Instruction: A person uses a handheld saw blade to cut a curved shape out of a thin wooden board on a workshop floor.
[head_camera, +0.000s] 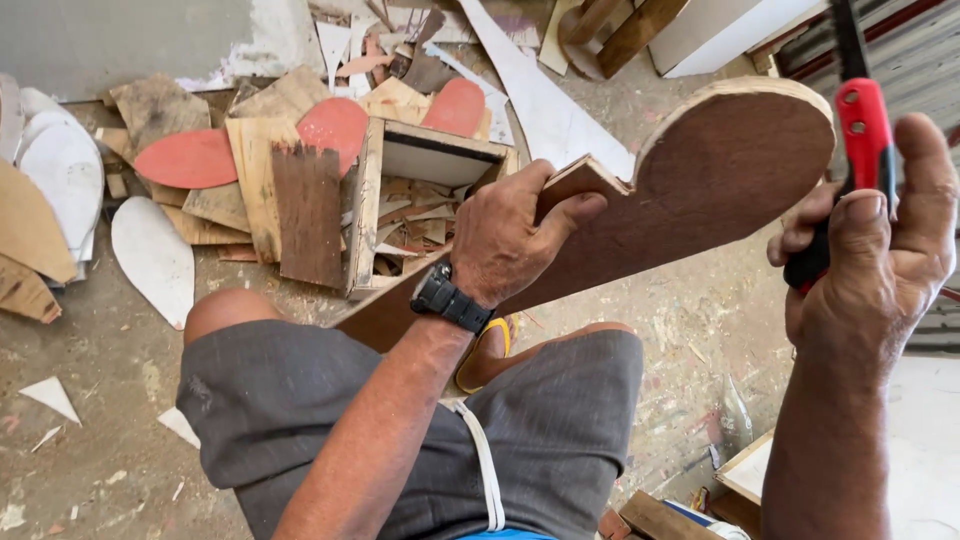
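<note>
nearest, seated with grey shorts (420, 430) over both knees, a white drawstring hanging between. left hand (505, 240), with a black wristwatch (450, 298) at the wrist, clamped on the brown plywood cutout (720, 170): thumb laid along the top face, fingers (575, 212) curled round the narrow, notched waist of the piece. right hand (880, 270) closed about a red-and-black tool handle (862, 130), thumb upright beside it; working end out of view past the top edge, so kind of tool not to be told.

cutout held in the air above the lap, slanting from low near the left knee up to a broad rounded end at upper right, just beside the tool. judged: thin, stiff sheet, light for its span, not fragile but liable to splinter along the sawn edge, where pale plies show; faces dull and dusty, so not slippery. best taken where taken now, at the waist, thumb opposing fingers across the thickness; likely to lever and twist if gripped only at the far end.

farther, a dusty floor (110, 360) strewn with chips. beyond the knees, an open wooden box (420, 200) filled with small offcuts, and a heap of scrap boards with red oval pieces (190, 158) and white curved offcuts (150, 255). at far right, a pale worktop (930, 440) edge.
</note>
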